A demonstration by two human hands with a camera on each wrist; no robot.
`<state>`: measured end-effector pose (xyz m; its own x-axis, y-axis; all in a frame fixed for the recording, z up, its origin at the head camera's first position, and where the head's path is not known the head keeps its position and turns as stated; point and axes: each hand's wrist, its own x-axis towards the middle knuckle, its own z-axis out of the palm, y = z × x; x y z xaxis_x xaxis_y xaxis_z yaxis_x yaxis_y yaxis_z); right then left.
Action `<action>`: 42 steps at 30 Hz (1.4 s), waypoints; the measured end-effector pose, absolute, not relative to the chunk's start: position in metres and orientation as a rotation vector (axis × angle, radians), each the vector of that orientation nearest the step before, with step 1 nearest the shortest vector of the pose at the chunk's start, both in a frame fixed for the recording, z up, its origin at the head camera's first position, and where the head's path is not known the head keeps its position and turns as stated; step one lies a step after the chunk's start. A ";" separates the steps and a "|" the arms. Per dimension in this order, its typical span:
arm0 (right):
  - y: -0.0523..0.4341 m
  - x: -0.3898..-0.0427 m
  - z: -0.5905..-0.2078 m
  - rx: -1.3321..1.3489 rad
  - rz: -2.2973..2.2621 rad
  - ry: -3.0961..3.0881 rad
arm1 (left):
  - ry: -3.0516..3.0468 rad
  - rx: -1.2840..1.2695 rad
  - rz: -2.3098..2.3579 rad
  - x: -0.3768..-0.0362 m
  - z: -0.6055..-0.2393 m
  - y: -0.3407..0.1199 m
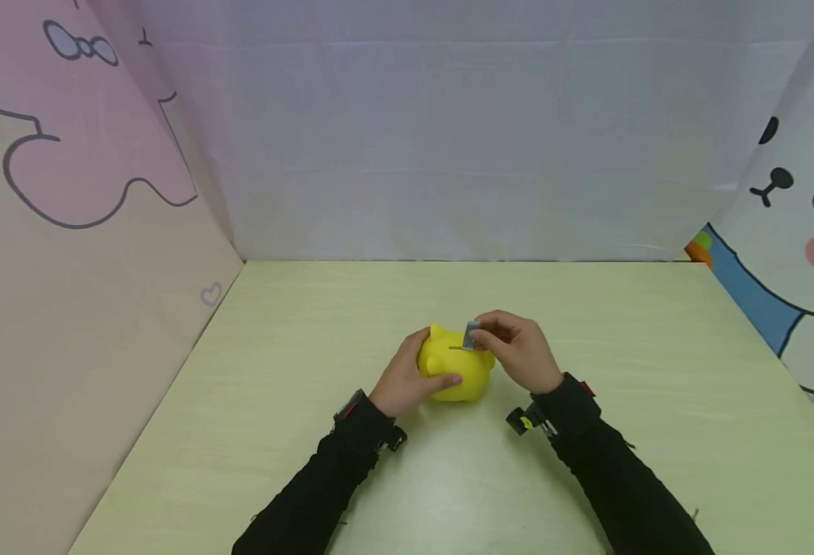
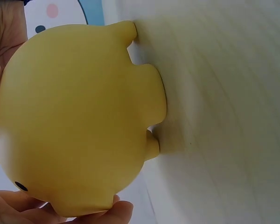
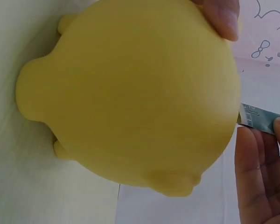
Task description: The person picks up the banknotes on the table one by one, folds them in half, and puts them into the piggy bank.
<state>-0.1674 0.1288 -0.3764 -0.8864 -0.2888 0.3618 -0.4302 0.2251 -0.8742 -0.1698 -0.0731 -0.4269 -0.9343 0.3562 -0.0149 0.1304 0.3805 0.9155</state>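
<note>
On the table (image 1: 275, 432), left hand (image 1: 403, 381) grips one piggy bank (image 1: 454, 370); right hand (image 1: 518, 351) pinches one banknote (image 1: 470, 335).

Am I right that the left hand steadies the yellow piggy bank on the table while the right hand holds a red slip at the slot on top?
Not quite: the slip is grey, not red, as the head view shows. The left hand does steady the yellow piggy bank on the table, and the right hand pinches the slip at the top slot.

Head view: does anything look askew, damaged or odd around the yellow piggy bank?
Nothing stands out. The piggy bank stands upright on the table, held by the left hand; the right hand pinches a folded banknote at its top slot.
</note>
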 end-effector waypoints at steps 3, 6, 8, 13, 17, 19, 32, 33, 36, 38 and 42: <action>0.130 -0.171 -0.382 0.684 1.718 -2.377 | 2.432 0.430 1.583 -0.170 -0.427 -0.073; 0.131 -0.176 -0.392 0.670 1.702 -2.387 | 2.433 0.431 1.584 -0.170 -0.428 -0.074; 0.132 -0.179 -0.397 0.675 1.690 -2.384 | 2.434 0.427 1.584 -0.170 -0.429 -0.074; 0.132 -0.181 -0.401 0.680 1.680 -2.363 | 2.440 0.420 1.578 -0.171 -0.430 -0.074; 0.131 -0.180 -0.401 0.682 1.657 -2.356 | 2.446 0.427 1.578 -0.171 -0.431 -0.074; 0.131 -0.180 -0.400 0.682 1.637 -2.358 | 2.445 0.428 1.578 -0.171 -0.431 -0.074; 0.128 -0.180 -0.403 0.709 1.607 -2.330 | 2.446 0.414 1.577 -0.170 -0.430 -0.074; 0.128 -0.180 -0.403 0.713 1.614 -2.324 | 2.447 0.413 1.576 -0.170 -0.430 -0.074; 0.126 -0.180 -0.404 0.717 1.603 -2.327 | 2.447 0.408 1.575 -0.169 -0.429 -0.074; 0.126 -0.180 -0.404 0.715 1.585 -2.337 | 2.447 0.408 1.575 -0.169 -0.429 -0.074; 0.125 -0.180 -0.404 0.698 1.549 -2.374 | 2.449 0.414 1.575 -0.169 -0.429 -0.074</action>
